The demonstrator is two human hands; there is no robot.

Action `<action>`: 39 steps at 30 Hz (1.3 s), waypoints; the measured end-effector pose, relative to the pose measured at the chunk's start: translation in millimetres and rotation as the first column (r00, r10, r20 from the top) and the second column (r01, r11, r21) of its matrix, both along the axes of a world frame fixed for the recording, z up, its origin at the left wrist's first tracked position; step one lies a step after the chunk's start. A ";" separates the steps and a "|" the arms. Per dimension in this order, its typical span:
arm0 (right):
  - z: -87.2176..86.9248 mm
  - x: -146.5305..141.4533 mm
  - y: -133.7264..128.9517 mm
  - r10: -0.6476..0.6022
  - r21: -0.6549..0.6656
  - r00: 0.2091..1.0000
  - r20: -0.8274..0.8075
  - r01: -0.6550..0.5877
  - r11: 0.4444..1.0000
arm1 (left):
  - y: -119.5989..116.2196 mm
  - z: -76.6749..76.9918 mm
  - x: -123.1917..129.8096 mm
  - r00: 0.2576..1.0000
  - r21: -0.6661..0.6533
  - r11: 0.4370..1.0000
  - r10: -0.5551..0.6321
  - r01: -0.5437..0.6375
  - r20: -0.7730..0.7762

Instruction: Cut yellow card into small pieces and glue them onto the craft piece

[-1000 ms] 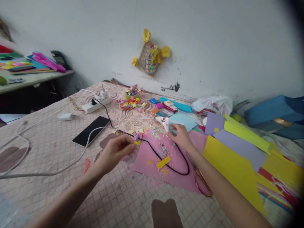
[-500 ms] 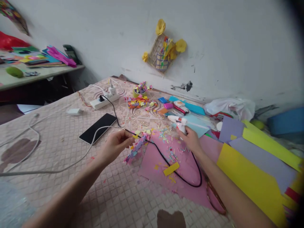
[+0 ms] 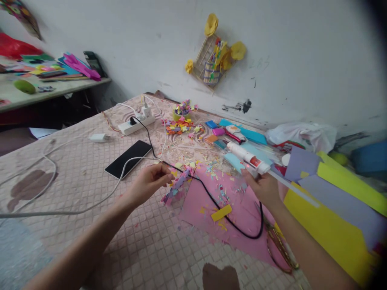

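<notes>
My right hand (image 3: 263, 187) is closed around the grip of a white hot glue gun (image 3: 246, 155), whose nozzle points to the upper left. A clear glue stick (image 3: 298, 190) juts from its back end, and its black cord (image 3: 207, 197) loops over the pink sheet (image 3: 196, 213). My left hand (image 3: 152, 179) is pinched closed beside a strip of purple and pink paper flowers (image 3: 180, 183); what lies between its fingertips is too small to make out. The cord passes just behind those fingers and across the strip. Gold-handled scissors (image 3: 281, 245) lie partly under my right forearm.
A black-screened phone (image 3: 128, 159), a charger plug (image 3: 99, 138) and a power strip (image 3: 136, 125) lie to the left. At the back are loose paper flowers (image 3: 178, 127) and a filled small pot (image 3: 181, 114). Yellow sheets (image 3: 326, 229) cover the right. A white cable (image 3: 90, 209) crosses the front left.
My right hand has drawn the glue gun right and toward me and turned it, so its glue stick now shows. My left hand has stayed pinched by the flower strip. The view has shifted slightly.
</notes>
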State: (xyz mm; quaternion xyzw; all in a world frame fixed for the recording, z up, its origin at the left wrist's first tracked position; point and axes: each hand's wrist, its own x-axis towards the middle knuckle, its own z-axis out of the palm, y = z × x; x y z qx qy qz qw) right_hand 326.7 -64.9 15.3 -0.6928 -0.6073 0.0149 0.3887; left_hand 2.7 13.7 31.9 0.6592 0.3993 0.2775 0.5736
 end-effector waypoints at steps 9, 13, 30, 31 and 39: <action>-4.4 -5.5 3.8 0.158 -0.191 0.986 0.062 -0.143 0.971 | -5.0 1.1 -10.9 0.999 0.031 1.000 0.001 0.000 -0.034; -21.1 -1.8 15.6 0.176 -0.221 0.984 0.005 -0.171 0.960 | -6.1 -1.3 -13.1 0.999 0.022 1.000 0.011 -0.010 -0.036; -35.6 1.2 14.1 0.114 -0.228 0.993 -0.011 -0.113 0.967 | -6.1 0.6 -10.6 1.000 0.015 1.000 0.005 -0.004 -0.017; -34.6 0.5 15.6 0.107 -0.239 0.994 -0.006 -0.105 0.965 | -4.7 2.1 -7.3 1.000 0.017 1.000 0.003 -0.002 -0.023; -23.6 -11.8 32.0 0.092 -0.222 0.996 -0.001 -0.090 0.971 | 27.0 -2.4 22.6 0.999 0.006 1.000 -0.014 0.014 -0.040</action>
